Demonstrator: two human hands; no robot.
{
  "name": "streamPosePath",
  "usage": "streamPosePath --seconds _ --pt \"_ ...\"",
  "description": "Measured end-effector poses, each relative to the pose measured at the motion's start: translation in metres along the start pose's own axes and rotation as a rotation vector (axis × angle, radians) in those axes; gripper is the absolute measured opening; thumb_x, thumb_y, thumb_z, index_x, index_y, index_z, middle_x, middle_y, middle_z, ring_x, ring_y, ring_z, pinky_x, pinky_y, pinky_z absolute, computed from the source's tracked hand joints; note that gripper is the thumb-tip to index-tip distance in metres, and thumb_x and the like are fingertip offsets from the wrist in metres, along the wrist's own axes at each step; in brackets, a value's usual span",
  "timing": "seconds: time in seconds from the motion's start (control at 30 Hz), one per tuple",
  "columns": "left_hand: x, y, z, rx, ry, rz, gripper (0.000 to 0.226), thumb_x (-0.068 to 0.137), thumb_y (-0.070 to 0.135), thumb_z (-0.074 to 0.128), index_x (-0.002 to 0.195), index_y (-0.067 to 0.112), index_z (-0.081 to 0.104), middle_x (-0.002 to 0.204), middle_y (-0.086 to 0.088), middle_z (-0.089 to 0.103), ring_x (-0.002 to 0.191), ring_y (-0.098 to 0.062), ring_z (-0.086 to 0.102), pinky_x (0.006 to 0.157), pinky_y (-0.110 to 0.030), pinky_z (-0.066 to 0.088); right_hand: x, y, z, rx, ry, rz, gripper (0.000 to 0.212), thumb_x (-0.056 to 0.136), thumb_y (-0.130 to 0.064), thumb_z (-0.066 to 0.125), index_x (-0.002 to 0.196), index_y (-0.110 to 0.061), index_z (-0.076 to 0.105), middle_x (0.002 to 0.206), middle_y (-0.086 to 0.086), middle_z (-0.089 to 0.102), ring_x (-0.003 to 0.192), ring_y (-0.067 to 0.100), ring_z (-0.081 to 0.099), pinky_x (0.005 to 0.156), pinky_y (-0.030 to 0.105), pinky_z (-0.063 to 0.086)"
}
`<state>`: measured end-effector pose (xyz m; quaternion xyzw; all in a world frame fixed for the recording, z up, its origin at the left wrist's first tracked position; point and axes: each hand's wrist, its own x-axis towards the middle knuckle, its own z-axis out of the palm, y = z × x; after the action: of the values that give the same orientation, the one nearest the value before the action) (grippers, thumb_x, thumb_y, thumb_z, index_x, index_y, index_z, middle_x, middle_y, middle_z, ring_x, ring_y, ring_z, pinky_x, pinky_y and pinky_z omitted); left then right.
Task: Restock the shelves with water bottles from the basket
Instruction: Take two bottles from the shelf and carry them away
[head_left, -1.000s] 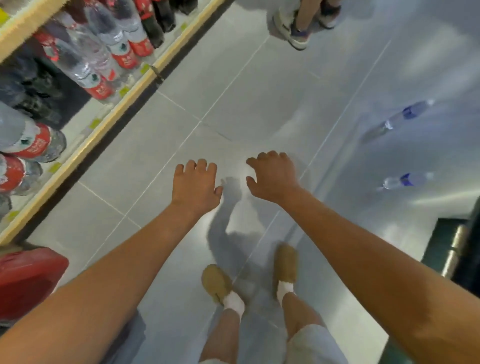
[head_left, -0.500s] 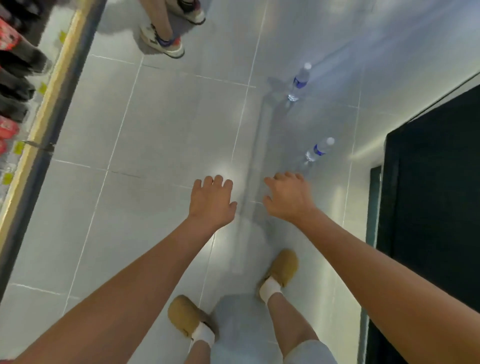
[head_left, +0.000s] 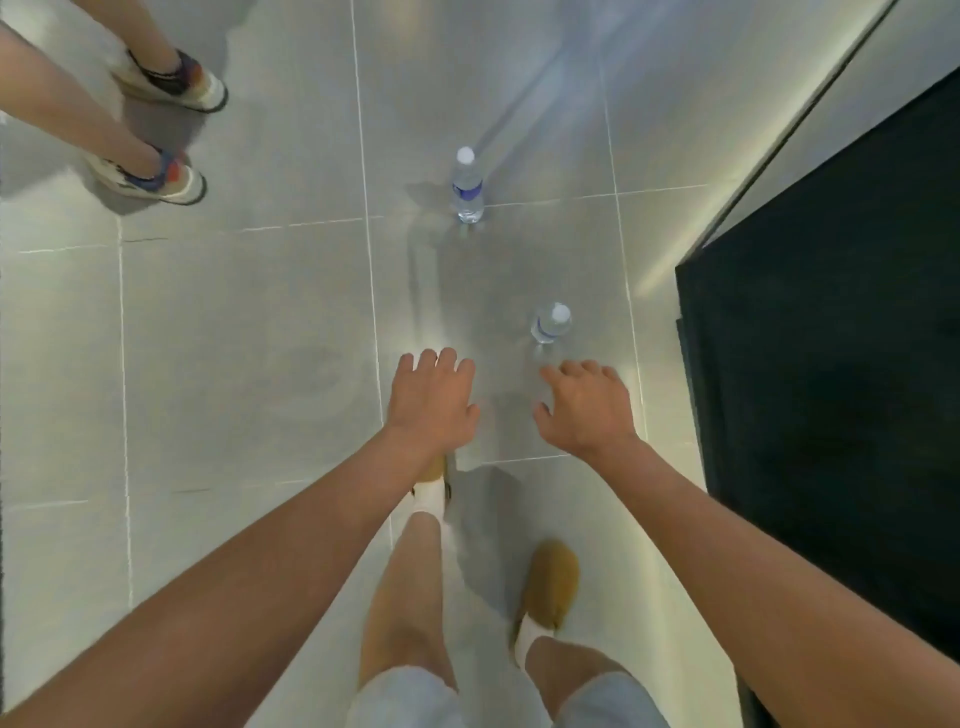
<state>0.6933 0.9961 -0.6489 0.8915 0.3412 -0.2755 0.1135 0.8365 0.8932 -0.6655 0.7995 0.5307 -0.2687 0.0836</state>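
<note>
**Both hands empty over the floor, two bottles ahead**

The left hand (head_left: 431, 400) hung palm down with its fingers straight and close together, holding and touching nothing. The right hand (head_left: 584, 405) was also palm down, fingers loosely spread and slightly bent, thumb out to the side, and it held nothing either. The near bottle (head_left: 550, 323) stood upright on the floor (head_left: 234, 338) just beyond the right hand's fingertips, apart from them. The far bottle (head_left: 467, 187) stood upright farther ahead, well apart from both hands.

A dark unit (head_left: 831, 364) closed off the right side, its edge near the right forearm. Another person's shoes (head_left: 156, 176) stood at the far left. Between them lay bare tiled floor around both bottles. The person's own slipper (head_left: 550, 582) was planted below the right hand.
</note>
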Motion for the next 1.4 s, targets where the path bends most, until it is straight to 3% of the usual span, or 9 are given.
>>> streamPosePath --seconds 0.23,0.47,0.6,0.7,0.83,0.97,1.1,1.27,1.4 --pt "0.125 -0.024 -0.012 0.089 -0.027 0.208 0.048 0.091 0.042 0.045 0.132 0.017 0.045 0.136 -0.004 0.044 0.123 -0.026 0.042 0.102 -0.039 0.028 0.086 0.020 0.016 0.134 -0.010 0.237 0.039 0.091 -0.035 0.044 0.121 -0.013 0.053 0.111 0.009 0.059 0.104 0.028 0.053 0.090 0.038 0.037" --pt "0.225 -0.032 0.037 0.148 -0.114 0.295 0.050 0.092 0.044 0.043 0.134 0.017 0.043 0.135 -0.003 0.044 0.123 -0.025 0.043 0.102 -0.037 0.030 0.157 0.038 0.072 0.279 -0.123 0.552 0.040 0.091 -0.037 0.045 0.122 -0.012 0.050 0.118 0.010 0.056 0.109 0.029 0.051 0.089 0.038 0.037" --pt "0.264 -0.030 0.076 0.163 -0.156 0.322 0.051 0.092 0.043 0.043 0.135 0.016 0.042 0.136 -0.005 0.044 0.124 -0.026 0.042 0.102 -0.038 0.030 0.181 0.052 0.115 0.390 -0.123 0.698 0.046 0.091 -0.043 0.051 0.126 -0.013 0.044 0.124 0.009 0.054 0.114 0.028 0.050 0.091 0.038 0.038" --pt "0.290 -0.031 0.103 0.120 -0.195 0.296 0.053 0.093 0.046 0.042 0.136 0.015 0.040 0.137 -0.006 0.042 0.124 -0.026 0.042 0.102 -0.037 0.031 0.197 0.061 0.147 0.481 -0.076 0.736 0.068 0.087 -0.047 0.059 0.139 -0.013 0.032 0.132 0.009 0.049 0.117 0.029 0.049 0.090 0.039 0.042" --pt "0.320 -0.034 0.131 -0.110 -0.179 0.146 0.053 0.093 0.044 0.045 0.138 0.018 0.039 0.138 -0.004 0.044 0.124 -0.025 0.044 0.100 -0.035 0.033 0.228 0.071 0.180 0.779 0.051 0.750 0.090 0.080 -0.044 0.070 0.149 -0.019 0.018 0.144 0.003 0.040 0.128 0.025 0.041 0.090 0.037 0.043" --pt "0.350 -0.039 0.138 -0.356 -0.216 -0.049 0.056 0.092 0.044 0.051 0.141 0.019 0.037 0.142 -0.003 0.043 0.129 -0.025 0.042 0.103 -0.037 0.034 0.256 0.072 0.199 1.050 0.229 0.793 0.079 0.073 -0.032 0.079 0.137 -0.023 0.034 0.129 -0.002 0.051 0.115 0.022 0.052 0.080 0.027 0.041" --pt "0.376 -0.052 0.140 -0.591 -0.158 -0.166 0.059 0.091 0.042 0.055 0.141 0.017 0.037 0.142 -0.002 0.044 0.129 -0.022 0.044 0.103 -0.035 0.035 0.284 0.071 0.192 1.069 0.365 0.776 0.062 0.072 -0.032 0.081 0.122 -0.020 0.046 0.110 -0.007 0.056 0.096 0.014 0.055 0.076 0.021 0.040" --pt "0.415 -0.068 0.123 -0.979 0.013 -0.402 0.081 0.089 0.040 0.060 0.149 0.013 0.011 0.141 0.000 0.043 0.121 -0.023 0.052 0.101 -0.034 0.037 0.335 0.076 0.172 1.107 0.382 0.741 0.056 0.072 -0.033 0.080 0.118 -0.018 0.052 0.111 -0.002 0.062 0.100 0.017 0.058 0.083 0.029 0.046" --pt "0.459 -0.084 0.106 -1.267 0.180 -0.446 0.103 0.084 0.031 0.069 0.150 0.012 -0.008 0.154 -0.007 0.018 0.137 -0.020 0.032 0.110 -0.032 0.027 0.383 0.074 0.155 1.170 0.342 0.649 0.052 0.065 -0.044 0.073 0.109 -0.023 0.055 0.105 -0.004 0.063 0.097 0.016 0.061 0.080 0.028 0.048"
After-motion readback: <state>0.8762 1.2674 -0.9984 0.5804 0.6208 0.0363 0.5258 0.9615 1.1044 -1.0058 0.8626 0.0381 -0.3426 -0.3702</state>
